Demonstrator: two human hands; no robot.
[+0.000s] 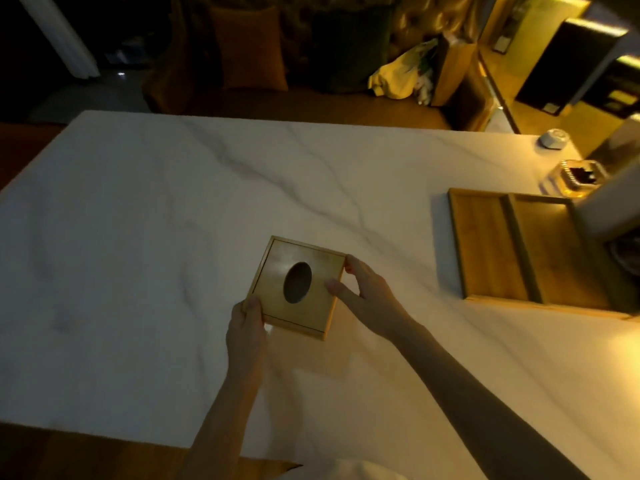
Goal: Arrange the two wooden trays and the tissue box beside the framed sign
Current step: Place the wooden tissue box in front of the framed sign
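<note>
Wood, pale and smooth, is what the two hands hold in the head view: the tissue box (296, 287), square with an oval opening in its top, sits on the marble table (145, 209) between them; the left hand (246, 329) is closed on the near left corner, its thumb lying on the top edge and the other fingers hidden under or behind the side; the right hand (365, 292) is half open, one fingertip touching the far right corner and the thumb resting on the top near the right edge, so its hold looks light and not a full clasp; I cannot tell if the box is lifted or lies flat on the marble. Well beyond the right fingertips, to the right, the two wooden trays (512, 251) lie side by side and touching, their right part covered by a pale blurred shape (609, 209) that may be the framed sign, but I cannot say; further behind them stand a small white dish (553, 138) and a glass ashtray (576, 174). The risk, as I judge it, is in the carrying to the right: the right hand holds only by fingertips, so the smooth box could turn or slip from this side; also, if it is pushed and not lifted, it may knock the trays out of line.
</note>
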